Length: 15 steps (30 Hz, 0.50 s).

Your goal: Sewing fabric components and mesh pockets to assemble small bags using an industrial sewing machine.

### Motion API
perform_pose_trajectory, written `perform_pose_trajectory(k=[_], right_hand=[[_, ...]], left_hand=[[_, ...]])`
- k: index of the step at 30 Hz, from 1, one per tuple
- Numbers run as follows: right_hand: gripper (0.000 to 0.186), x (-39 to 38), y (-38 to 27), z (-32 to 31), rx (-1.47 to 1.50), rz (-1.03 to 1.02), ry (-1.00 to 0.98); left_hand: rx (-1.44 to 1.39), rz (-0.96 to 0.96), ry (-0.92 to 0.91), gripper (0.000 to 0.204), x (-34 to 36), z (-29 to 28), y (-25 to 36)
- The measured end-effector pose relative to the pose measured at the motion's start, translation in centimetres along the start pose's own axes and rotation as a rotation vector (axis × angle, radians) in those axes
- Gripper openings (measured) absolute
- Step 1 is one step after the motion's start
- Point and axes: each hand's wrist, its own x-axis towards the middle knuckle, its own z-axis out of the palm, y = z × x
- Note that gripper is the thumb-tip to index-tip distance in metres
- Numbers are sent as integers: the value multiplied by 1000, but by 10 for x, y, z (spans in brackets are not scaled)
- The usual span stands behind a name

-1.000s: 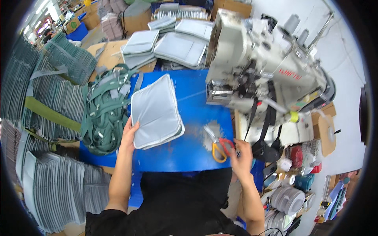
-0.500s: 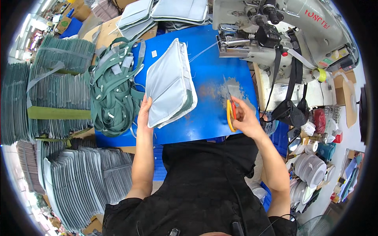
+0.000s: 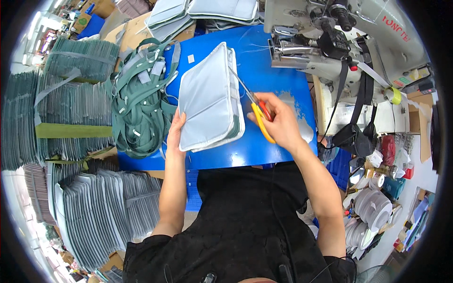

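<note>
My left hand (image 3: 176, 132) grips the lower left edge of a grey padded fabric pouch (image 3: 205, 101), thumb on its face, other fingers hidden behind. Pale binding runs round the pouch, and some green shows along its right side. In my right hand (image 3: 281, 120) is a pair of scissors (image 3: 260, 119) with yellow and red handles. Their blades point up and left, the tips at the pouch's upper right edge. Whether the tips touch the binding I cannot tell. Both hands are above the blue tabletop (image 3: 198, 162).
A heap of green straps (image 3: 141, 104) lies left of the pouch. More grey pouches (image 3: 224, 10) are stacked at the back. A sewing machine (image 3: 330, 42) stands at the far right, with black straps hanging from it. Bundled fabric panels (image 3: 104, 203) rise along the left.
The scissors have moved up and left from beside the pouch to its upper right edge. The pouch is still in my left hand, turned slightly. Loose threads no longer stretch from it toward the machine.
</note>
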Motion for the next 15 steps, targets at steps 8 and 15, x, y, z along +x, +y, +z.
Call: perform_pose_trajectory(k=[8,15], right_hand=[[55,-50,82,-2,-211,-87,343],[63,-71,102,-21,-455,16,371]], left_hand=[[-451,-138,-439,70,-26,-36,-13],[-349,-211,-211,76,-26,-39,-18]])
